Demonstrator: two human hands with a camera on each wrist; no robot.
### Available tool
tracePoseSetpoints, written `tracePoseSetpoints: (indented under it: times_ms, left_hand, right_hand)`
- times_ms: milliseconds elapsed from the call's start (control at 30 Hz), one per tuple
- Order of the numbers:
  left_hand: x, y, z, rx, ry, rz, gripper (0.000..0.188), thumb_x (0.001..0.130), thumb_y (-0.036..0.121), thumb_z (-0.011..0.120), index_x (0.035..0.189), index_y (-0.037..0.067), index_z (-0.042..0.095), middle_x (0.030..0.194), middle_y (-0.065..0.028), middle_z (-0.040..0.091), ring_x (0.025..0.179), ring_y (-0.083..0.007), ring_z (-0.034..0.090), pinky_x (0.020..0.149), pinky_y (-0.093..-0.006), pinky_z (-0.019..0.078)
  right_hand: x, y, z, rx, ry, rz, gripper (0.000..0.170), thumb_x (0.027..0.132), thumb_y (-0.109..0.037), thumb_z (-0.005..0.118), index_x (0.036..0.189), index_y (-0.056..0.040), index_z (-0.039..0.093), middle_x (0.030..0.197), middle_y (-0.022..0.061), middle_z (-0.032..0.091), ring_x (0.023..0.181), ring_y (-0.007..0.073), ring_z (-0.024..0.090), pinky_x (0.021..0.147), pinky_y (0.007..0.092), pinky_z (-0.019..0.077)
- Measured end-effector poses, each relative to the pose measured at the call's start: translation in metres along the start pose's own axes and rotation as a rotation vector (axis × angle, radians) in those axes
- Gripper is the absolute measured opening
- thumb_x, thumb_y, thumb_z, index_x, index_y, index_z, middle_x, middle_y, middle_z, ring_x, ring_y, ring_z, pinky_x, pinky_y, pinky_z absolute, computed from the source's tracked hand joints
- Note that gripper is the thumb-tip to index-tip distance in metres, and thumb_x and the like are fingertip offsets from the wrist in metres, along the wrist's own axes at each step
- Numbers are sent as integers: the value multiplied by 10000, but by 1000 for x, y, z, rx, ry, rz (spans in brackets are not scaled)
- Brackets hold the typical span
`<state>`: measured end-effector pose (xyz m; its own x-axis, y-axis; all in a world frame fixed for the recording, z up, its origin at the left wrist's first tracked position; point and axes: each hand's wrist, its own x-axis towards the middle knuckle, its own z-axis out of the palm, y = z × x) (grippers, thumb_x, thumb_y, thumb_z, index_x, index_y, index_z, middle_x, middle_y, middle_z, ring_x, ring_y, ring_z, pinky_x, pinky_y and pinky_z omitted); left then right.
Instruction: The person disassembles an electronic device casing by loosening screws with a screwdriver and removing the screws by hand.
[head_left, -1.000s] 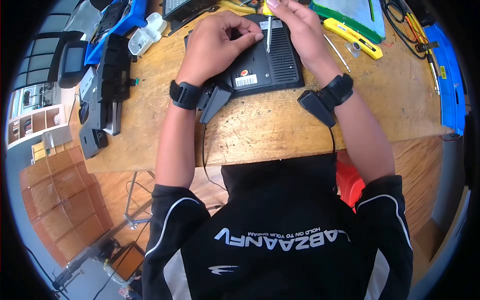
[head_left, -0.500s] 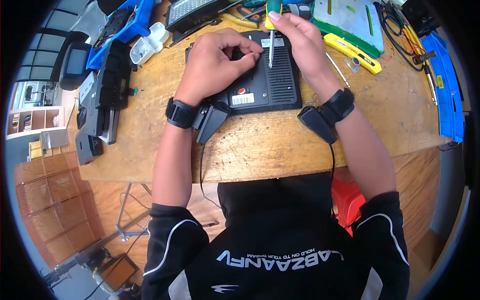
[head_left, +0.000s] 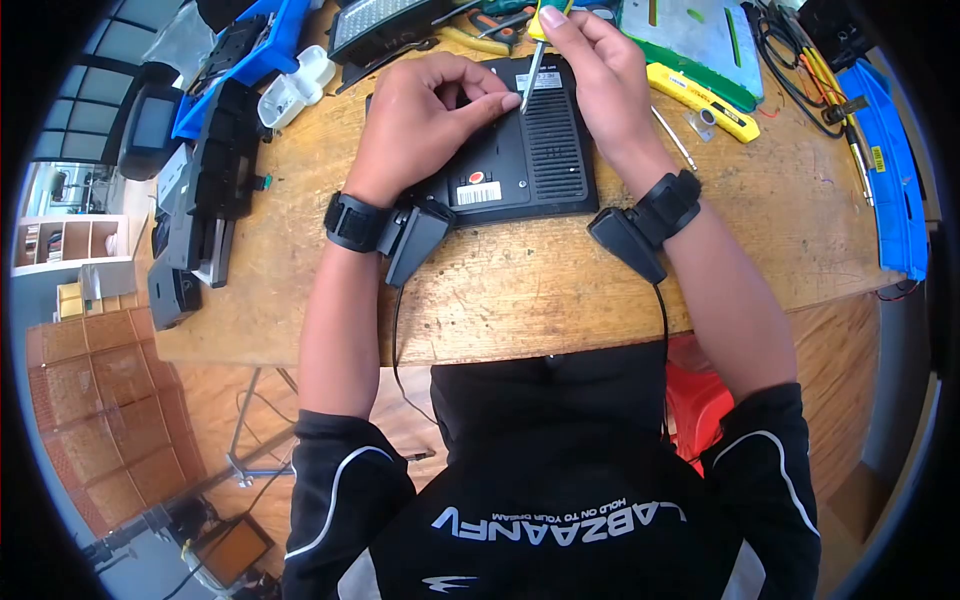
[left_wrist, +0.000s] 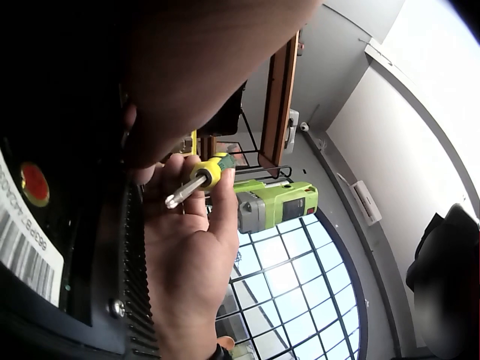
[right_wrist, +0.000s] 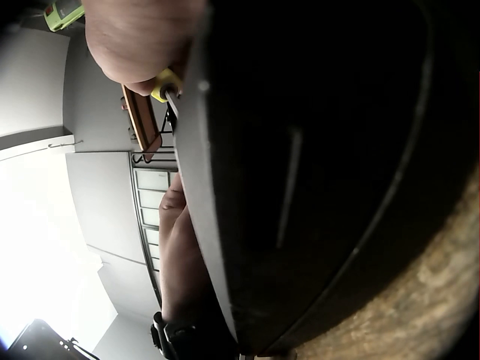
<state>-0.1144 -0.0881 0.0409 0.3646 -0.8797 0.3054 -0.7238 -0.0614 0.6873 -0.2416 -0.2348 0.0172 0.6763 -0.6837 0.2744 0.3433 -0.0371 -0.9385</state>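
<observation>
A black device [head_left: 503, 160] with a slotted vent panel, a red round sticker and a barcode label lies on the wooden table. My right hand [head_left: 612, 95] grips the yellow-and-green handle of a screwdriver [head_left: 534, 75], its metal shaft slanting down over the vent. In the left wrist view the screwdriver's cross-shaped tip [left_wrist: 172, 202] points towards the camera. On the device's left side lies my left hand [head_left: 415, 125], fingers bent, thumb tip close beside the screwdriver tip. I cannot tell whether the left fingertips pinch something small; the hand itself hides them.
A yellow utility knife [head_left: 705, 103] and a thin metal rod [head_left: 674, 138] lie to the right. Behind them is a green-edged board [head_left: 690, 45]. A clear plastic box [head_left: 298, 88] and black parts [head_left: 215, 180] stand on the left. Blue bins [head_left: 890, 170] flank the table.
The screwdriver tip has shifted left, from over the vent to beside the left thumb, and the shaft now tilts more. The left hand has stayed in its place on the device.
</observation>
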Motion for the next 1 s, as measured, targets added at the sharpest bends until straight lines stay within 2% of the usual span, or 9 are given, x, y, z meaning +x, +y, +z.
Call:
tracePoseSetpoints:
  times_ms: [267, 333, 467, 667, 1000]
  left_hand:
    - [-1, -4, 2, 35, 12, 93, 158, 849, 90, 773, 995, 35, 794, 764, 16, 637, 622, -56, 436, 574, -248, 373]
    - [-1, -1, 1, 15, -12, 31, 187, 838, 68, 746, 1016, 34, 790, 775, 11, 633, 631, -61, 448, 590, -245, 388]
    - [-1, -3, 2, 16, 2, 34, 208, 828, 64, 741, 1029, 33, 784, 766, 10, 649, 625, -56, 463, 590, -236, 400]
    - [-1, -5, 1, 40, -3, 46, 188, 843, 82, 738, 1016, 17, 774, 726, 5, 673, 606, -43, 479, 570, -234, 405]
    - [-1, -6, 0, 42, 10, 59, 183, 855, 98, 742, 1016, 16, 775, 722, 10, 664, 612, -44, 467, 567, -237, 403]
  right_hand:
    - [-3, -3, 4, 16, -1, -199, 185, 1043, -164, 606, 1048, 19, 632, 882, 17, 663, 811, 66, 608, 724, 221, 487]
    - [-5, -6, 5, -22, -12, -185, 185, 1042, -163, 608, 1052, 19, 635, 894, 20, 666, 822, 65, 608, 735, 222, 488]
    - [-8, -12, 7, -128, -37, -136, 191, 1041, -165, 609, 1065, 21, 642, 925, 22, 668, 839, 66, 599, 761, 226, 487]
    - [-5, 0, 7, -84, -55, -277, 215, 1037, -179, 623, 1086, 28, 651, 945, 19, 672, 850, 68, 598, 754, 230, 491]
    - [-9, -15, 10, -203, -79, -277, 196, 991, -153, 699, 1049, 33, 677, 913, 34, 696, 811, 71, 617, 711, 230, 499]
